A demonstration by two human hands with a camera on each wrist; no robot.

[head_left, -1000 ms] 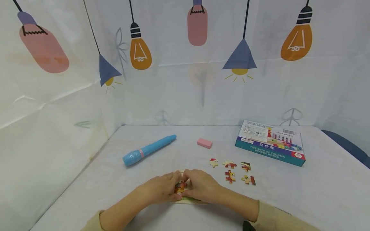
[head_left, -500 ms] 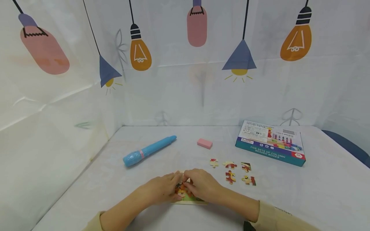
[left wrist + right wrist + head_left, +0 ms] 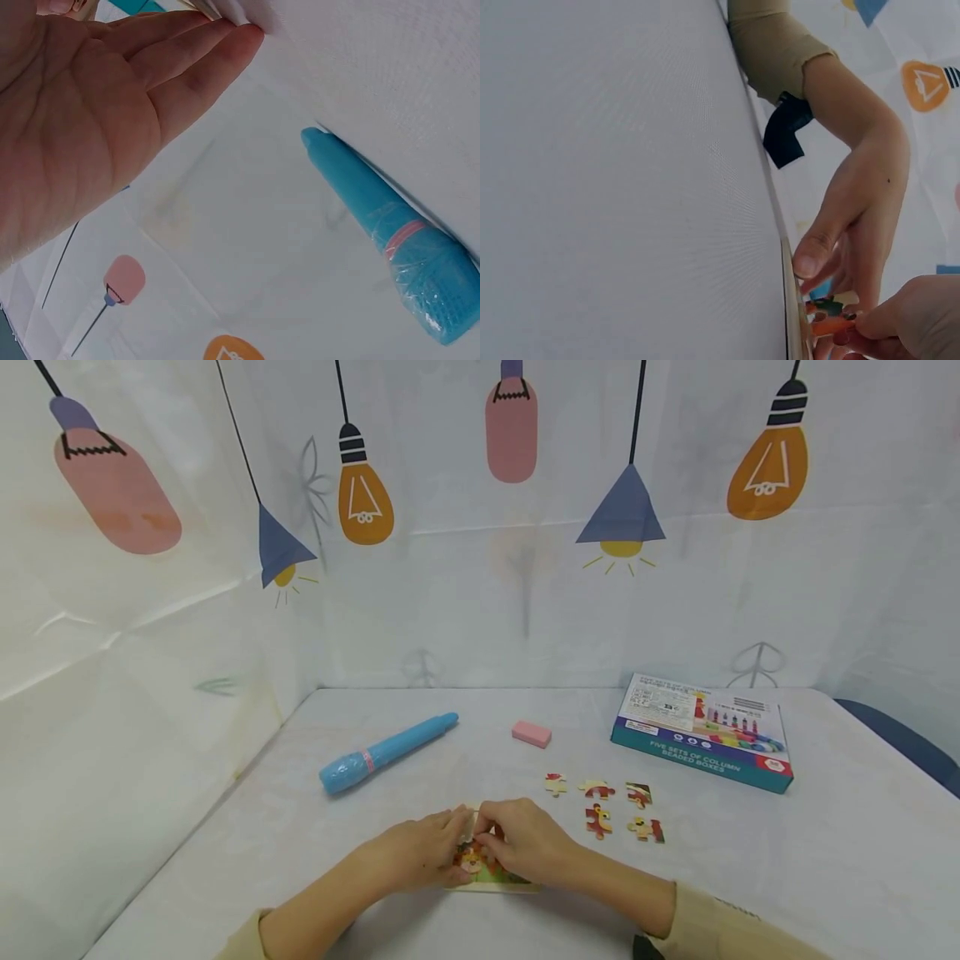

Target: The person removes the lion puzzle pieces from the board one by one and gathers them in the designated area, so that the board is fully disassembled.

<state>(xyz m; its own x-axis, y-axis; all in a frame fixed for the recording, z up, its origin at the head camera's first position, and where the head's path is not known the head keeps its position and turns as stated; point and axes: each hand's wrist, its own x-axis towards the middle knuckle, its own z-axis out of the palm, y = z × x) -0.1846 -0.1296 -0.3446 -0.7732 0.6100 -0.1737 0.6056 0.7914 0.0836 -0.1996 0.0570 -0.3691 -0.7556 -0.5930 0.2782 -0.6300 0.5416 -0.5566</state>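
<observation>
A puzzle board (image 3: 501, 887) with an animal picture lies on the table between the hands. The left hand (image 3: 423, 853) rests along its left side, thumb toward the near edge and fingertips toward the far edge; its fingers look straight in the left wrist view. Over the board's middle the right hand (image 3: 525, 839) has curled fingers, its thumb and forefinger pinching an orange puzzle piece (image 3: 832, 326), which shows tilted in the right wrist view. The hands hide much of the board. Several loose puzzle pieces (image 3: 598, 821) lie to the right.
Behind the board lie a blue microphone-shaped toy (image 3: 386, 752) in clear wrap and a pink eraser-like block (image 3: 532, 734). A flat beaded-boxes carton (image 3: 702, 735) stands at the back right. White printed sheeting (image 3: 465, 602) rises behind the table.
The right thumb and fingers have drawn up toward the far part of the board, exposing more of its picture. The left hand and the loose pieces stay in place.
</observation>
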